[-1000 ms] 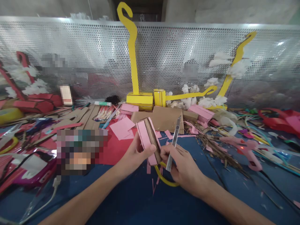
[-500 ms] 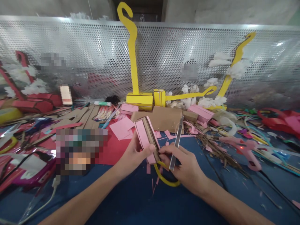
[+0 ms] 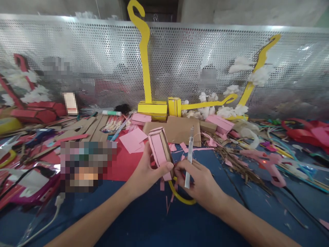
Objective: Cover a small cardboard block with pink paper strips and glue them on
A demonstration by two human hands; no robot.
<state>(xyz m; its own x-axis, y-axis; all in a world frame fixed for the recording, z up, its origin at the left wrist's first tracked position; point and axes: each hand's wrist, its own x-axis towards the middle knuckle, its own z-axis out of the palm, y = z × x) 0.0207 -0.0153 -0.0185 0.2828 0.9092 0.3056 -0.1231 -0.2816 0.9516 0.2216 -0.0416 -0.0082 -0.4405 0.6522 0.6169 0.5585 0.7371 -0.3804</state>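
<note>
My left hand (image 3: 144,176) is closed around a small pink-covered cardboard box (image 3: 159,147), held tilted above the table. Its right long side shows bare brown cardboard, and my thumb presses on the lower end. My right hand (image 3: 204,181) is closed on a slim silver craft knife (image 3: 190,154), whose tip points up and away from the box. The thumb and index finger of that hand are pinched at the box's lower right edge; what lies between them is hidden. A yellow loop (image 3: 181,199) curves below the box, partly covered by my right hand.
Pink paper (image 3: 132,140), a red sheet (image 3: 119,166) and a cardboard piece (image 3: 183,130) lie beyond my hands. At right rests a pink glue gun (image 3: 267,164) with a lit red light and a cord. Yellow hooked cardboard shapes (image 3: 145,61) stand before a perforated metal panel (image 3: 174,58).
The box has turned in my left hand, so more of its pink face and less of its brown side shows. The craft knife has swung to the left and more upright.
</note>
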